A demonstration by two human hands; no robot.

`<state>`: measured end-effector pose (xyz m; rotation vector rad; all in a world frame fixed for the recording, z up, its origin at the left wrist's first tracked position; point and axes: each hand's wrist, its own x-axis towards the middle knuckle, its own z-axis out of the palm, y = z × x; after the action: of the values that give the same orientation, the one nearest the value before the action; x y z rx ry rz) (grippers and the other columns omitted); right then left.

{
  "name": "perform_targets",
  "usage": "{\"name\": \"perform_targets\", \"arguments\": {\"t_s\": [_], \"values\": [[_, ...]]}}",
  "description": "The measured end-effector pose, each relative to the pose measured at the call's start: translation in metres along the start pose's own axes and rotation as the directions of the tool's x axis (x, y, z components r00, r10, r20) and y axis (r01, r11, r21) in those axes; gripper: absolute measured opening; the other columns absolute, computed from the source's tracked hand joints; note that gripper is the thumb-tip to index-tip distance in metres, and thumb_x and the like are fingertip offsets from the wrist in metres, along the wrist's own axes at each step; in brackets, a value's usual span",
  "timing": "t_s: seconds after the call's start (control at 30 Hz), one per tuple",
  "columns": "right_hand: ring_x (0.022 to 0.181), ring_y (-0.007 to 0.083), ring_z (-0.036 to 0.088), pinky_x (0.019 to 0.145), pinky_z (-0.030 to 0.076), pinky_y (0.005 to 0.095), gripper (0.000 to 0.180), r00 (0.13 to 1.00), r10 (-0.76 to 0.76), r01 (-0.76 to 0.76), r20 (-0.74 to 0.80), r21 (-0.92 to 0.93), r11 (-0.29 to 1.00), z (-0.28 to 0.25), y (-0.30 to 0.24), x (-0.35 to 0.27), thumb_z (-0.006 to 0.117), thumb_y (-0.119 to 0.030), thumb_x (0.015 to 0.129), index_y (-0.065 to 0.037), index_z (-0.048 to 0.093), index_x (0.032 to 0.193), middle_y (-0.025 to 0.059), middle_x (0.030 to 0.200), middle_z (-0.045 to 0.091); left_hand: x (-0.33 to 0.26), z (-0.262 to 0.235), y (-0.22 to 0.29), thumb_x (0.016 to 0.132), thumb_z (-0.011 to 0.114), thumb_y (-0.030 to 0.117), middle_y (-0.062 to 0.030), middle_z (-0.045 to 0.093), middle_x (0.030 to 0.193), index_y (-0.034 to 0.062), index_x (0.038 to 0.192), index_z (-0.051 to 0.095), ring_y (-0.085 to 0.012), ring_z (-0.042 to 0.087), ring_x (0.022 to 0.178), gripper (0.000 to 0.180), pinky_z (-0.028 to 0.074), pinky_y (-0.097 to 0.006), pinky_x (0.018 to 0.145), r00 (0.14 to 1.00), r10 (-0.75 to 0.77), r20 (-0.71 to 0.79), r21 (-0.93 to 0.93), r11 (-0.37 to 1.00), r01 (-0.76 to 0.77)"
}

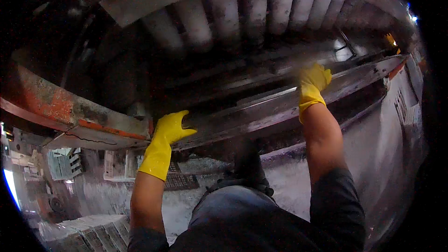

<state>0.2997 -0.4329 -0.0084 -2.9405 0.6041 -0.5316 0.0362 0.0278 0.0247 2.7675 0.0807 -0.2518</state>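
Both my hands wear yellow rubber gloves. My left hand (170, 130) is at the left end of a long, worn metal rail (275, 107), its thumb and fingers apart, with nothing visible between them. Farther right, my right hand (316, 79) is over the rail's upper edge with its fingers curled in. Whatever those fingers close on is hidden, and the area beside them is smeared. Behind the rail lies a dark trough (200, 86) with wet, shiny strips. A row of pale grey rollers (254, 9) runs across the machine beyond it.
A chipped orange and grey frame (51, 100) juts out at the left. Pale crates (64, 163) stand on the floor there, and stacked light slabs (98, 233) are at the lower left. At the far right are a thin metal bar (346, 43) and a small yellow thing (391, 40).
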Motion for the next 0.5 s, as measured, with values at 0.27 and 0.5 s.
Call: {"name": "perform_targets", "arguments": {"t_s": [0.27,0.5], "values": [[0.134,0.0337,0.052,0.103,0.045,0.0599,0.053,0.991,0.132,-0.135,0.028,0.168,0.976,0.018,0.012,0.009,0.065,-0.054,0.090,-0.015,0.071,0.126,0.0109,0.130,0.067,0.000,-0.005,0.002,0.071,0.088,0.051,-0.0208,0.066,0.136,0.0109,0.140,0.063,-0.0404,0.062,0.125,0.083,0.048,-0.047,0.107,1.000,0.001,0.019,-0.063,0.998,0.000],[0.124,0.0356,0.060,0.100,0.048,0.0577,0.055,0.984,0.145,-0.162,0.103,0.174,0.971,0.014,0.012,0.012,0.065,-0.054,0.090,-0.020,0.069,0.133,0.0145,0.129,0.066,0.018,-0.003,-0.011,0.079,0.085,0.045,-0.0233,0.065,0.136,0.0042,0.142,0.060,-0.0378,0.060,0.128,0.079,0.045,-0.044,0.110,0.989,0.130,0.076,-0.369,0.925,-0.094]]}}
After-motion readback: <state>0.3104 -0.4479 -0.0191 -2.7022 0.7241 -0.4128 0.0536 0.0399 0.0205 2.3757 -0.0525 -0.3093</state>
